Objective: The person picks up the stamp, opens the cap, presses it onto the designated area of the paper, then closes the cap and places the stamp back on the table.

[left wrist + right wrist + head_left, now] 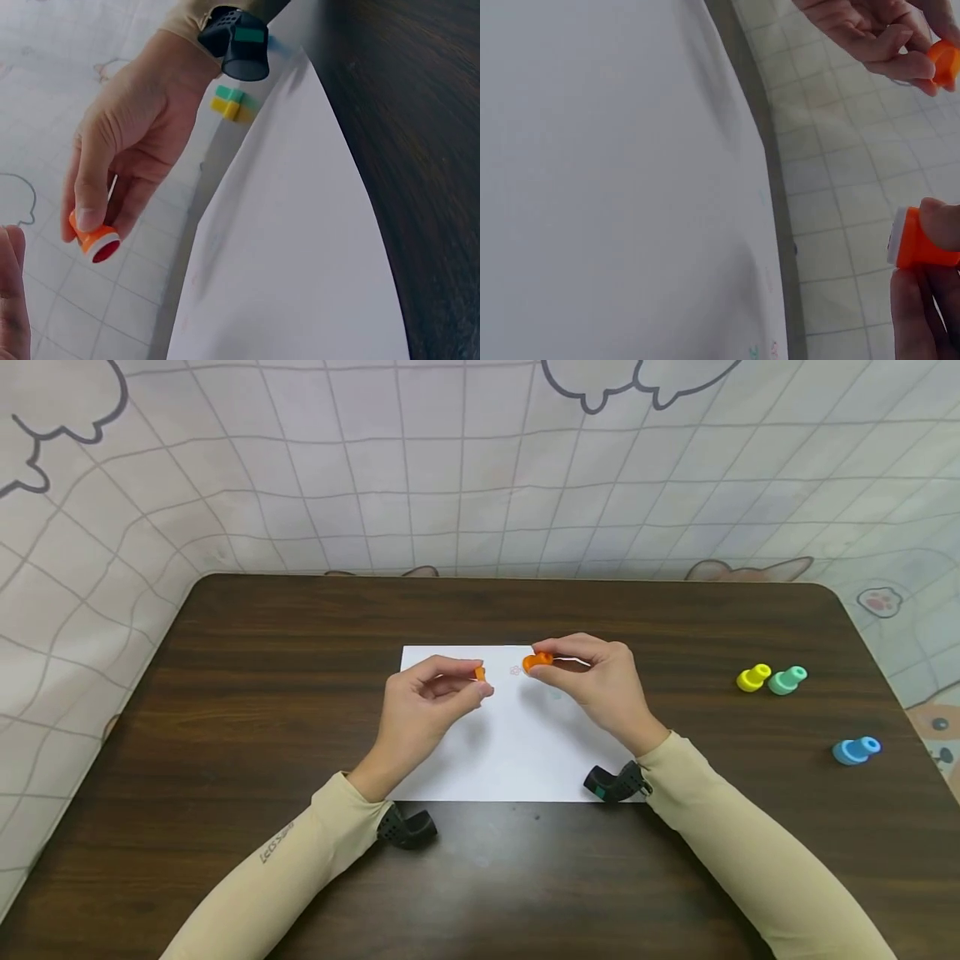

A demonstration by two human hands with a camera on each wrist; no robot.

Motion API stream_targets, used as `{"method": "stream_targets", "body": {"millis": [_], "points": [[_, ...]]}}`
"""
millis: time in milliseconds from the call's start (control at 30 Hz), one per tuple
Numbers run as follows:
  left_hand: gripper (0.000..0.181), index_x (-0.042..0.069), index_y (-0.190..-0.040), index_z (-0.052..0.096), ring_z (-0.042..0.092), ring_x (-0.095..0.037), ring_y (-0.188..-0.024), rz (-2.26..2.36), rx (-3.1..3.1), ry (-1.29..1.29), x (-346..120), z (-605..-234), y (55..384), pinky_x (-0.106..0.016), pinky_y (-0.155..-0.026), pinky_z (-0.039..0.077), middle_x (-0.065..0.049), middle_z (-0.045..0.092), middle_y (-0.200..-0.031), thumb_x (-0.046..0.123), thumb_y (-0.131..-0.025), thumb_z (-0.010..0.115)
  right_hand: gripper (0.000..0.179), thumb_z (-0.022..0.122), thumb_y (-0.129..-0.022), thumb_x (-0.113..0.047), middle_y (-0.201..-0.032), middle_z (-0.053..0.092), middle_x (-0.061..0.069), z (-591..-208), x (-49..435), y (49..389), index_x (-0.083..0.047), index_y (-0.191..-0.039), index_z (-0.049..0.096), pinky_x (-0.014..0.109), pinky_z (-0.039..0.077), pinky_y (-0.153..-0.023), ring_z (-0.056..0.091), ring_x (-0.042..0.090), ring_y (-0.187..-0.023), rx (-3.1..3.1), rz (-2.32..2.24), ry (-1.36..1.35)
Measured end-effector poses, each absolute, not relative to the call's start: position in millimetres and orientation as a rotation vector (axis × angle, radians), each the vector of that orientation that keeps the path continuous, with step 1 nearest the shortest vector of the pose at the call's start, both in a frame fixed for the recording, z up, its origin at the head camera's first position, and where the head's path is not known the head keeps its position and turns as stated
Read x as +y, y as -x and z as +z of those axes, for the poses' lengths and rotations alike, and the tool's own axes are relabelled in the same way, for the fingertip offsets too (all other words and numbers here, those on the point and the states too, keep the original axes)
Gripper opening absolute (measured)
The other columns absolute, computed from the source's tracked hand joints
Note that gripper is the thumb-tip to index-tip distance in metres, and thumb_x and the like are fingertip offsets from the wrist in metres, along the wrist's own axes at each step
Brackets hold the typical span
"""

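Observation:
Over the white paper, my left hand pinches a small orange cap between thumb and fingertips. The cap's hollow side shows in the right wrist view. My right hand holds an orange stamp by its body, thumb on one side and fingers on the other. Its white rim and red stamping face are uncovered in the left wrist view. Cap and stamp are apart, both raised above the paper. A small red print is on the paper near its far edge, and a faint green print is close to it.
On the right of the dark wooden table stand a yellow stamp and a green stamp side by side. Nearer the right edge is a blue stamp. A grid-patterned cloth hangs behind the table.

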State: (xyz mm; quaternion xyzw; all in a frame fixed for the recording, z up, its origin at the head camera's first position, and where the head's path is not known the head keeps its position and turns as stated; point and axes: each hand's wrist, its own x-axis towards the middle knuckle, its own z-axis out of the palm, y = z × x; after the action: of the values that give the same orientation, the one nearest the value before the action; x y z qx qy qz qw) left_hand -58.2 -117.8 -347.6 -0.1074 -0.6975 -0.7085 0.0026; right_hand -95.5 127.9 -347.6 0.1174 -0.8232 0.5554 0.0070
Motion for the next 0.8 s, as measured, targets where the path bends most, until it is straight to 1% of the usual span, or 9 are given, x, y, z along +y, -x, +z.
{"method": "stream_targets", "body": {"millis": [67,167,233,300,367,467,567,667,800], "points": [[0.031,-0.002,-0.115,0.073,0.078,-0.009,-0.085,-2.219,-2.189,0.326,-118.7,-348.2,58.2,-0.032,-0.083,0.066,-0.003,0.078,-0.098,0.003,-0.086,0.082,0.033,0.087,-0.084,-0.013,-0.112,0.077,0.011,-349.4,127.7,97.1,-0.006,-0.115,0.079,0.015,0.059,-0.089,0.071,0.014,-0.1,-2.61,1.699,-0.374],[0.03,-0.001,-0.113,0.074,0.078,-0.009,-0.084,-2.225,-2.188,0.3,-119.2,-349.3,58.4,-0.031,-0.082,0.066,0.002,0.078,-0.094,0.004,-0.085,0.082,0.033,0.088,-0.082,-0.011,-0.11,0.078,0.01,-353.4,127.0,99.6,-0.007,-0.113,0.08,0.014,0.059,-0.088,0.072,0.013,-0.097,-2.637,1.688,-0.385],[0.029,0.0,-0.112,0.075,0.078,-0.008,-0.083,-2.226,-2.193,0.285,-119.5,-350.1,58.3,-0.03,-0.082,0.066,0.005,0.078,-0.093,0.004,-0.084,0.083,0.033,0.089,-0.081,-0.01,-0.109,0.078,0.01,-355.7,126.2,100.6,-0.008,-0.113,0.08,0.015,0.06,-0.087,0.072,0.011,-0.095,-2.646,1.696,-0.395],[0.029,0.0,-0.112,0.075,0.077,-0.008,-0.083,-2.223,-2.199,0.282,-119.8,-351.1,58.2,-0.029,-0.081,0.065,0.006,0.078,-0.092,0.004,-0.084,0.082,0.033,0.089,-0.08,-0.009,-0.108,0.078,0.011,-357.9,125.2,101.1,-0.007,-0.112,0.08,0.015,0.06,-0.086,0.073,0.009,-0.092,-2.652,1.717,-0.399],[0.028,0.0,-0.112,0.075,0.078,-0.008,-0.083,-2.215,-2.206,0.287,-120.0,-351.9,58.4,-0.028,-0.081,0.065,0.004,0.078,-0.093,0.004,-0.085,0.082,0.036,0.089,-0.08,-0.009,-0.109,0.078,0.011,-359.7,124.8,101.3,-0.006,-0.114,0.079,0.015,0.061,-0.084,0.074,0.007,-0.091,-2.662,1.735,-0.395],[0.03,0.0,-0.114,0.075,0.077,-0.008,-0.084,-2.2,-2.218,0.301,-120.8,-353.6,58.7,-0.027,-0.081,0.065,-0.003,0.079,-0.097,0.003,-0.085,0.082,0.039,0.088,-0.08,-0.009,-0.111,0.078,0.012,-362.0,124.0,101.4,-0.004,-0.117,0.076,0.015,0.06,-0.083,0.074,0.008,-0.091,-2.679,1.749,-0.382],[0.031,0.0,-0.115,0.074,0.077,-0.008,-0.085,-2.193,-2.232,0.302,-121.7,-354.6,58.8,-0.026,-0.081,0.065,-0.007,0.078,-0.1,0.004,-0.086,0.082,0.035,0.088,-0.081,-0.01,-0.11,0.078,0.013,-364.6,122.9,102.2,-0.005,-0.113,0.074,0.014,0.06,-0.082,0.075,0.01,-0.092,-2.701,1.736,-0.37],[0.031,0.002,-0.116,0.074,0.077,-0.008,-0.085,-2.194,-2.246,0.292,-122.4,-355.1,58.5,-0.026,-0.081,0.065,-0.008,0.078,-0.102,0.006,-0.086,0.082,0.028,0.089,-0.081,-0.012,-0.106,0.078,0.012,-366.9,121.3,103.1,-0.007,-0.105,0.075,0.014,0.06,-0.08,0.076,0.012,-0.09,-2.735,1.704,-0.352],[0.029,0.004,-0.114,0.075,0.077,-0.008,-0.087,-2.193,-2.258,0.293,-123.2,-356.6,58.1,-0.026,-0.083,0.065,-0.012,0.077,-0.105,0.007,-0.087,0.082,0.026,0.089,-0.08,-0.011,-0.105,0.08,0.012,-370.8,119.1,104.1,-0.007,-0.103,0.078,0.012,0.059,-0.079,0.078,0.015,-0.09,-2.775,1.679,-0.345]]}}
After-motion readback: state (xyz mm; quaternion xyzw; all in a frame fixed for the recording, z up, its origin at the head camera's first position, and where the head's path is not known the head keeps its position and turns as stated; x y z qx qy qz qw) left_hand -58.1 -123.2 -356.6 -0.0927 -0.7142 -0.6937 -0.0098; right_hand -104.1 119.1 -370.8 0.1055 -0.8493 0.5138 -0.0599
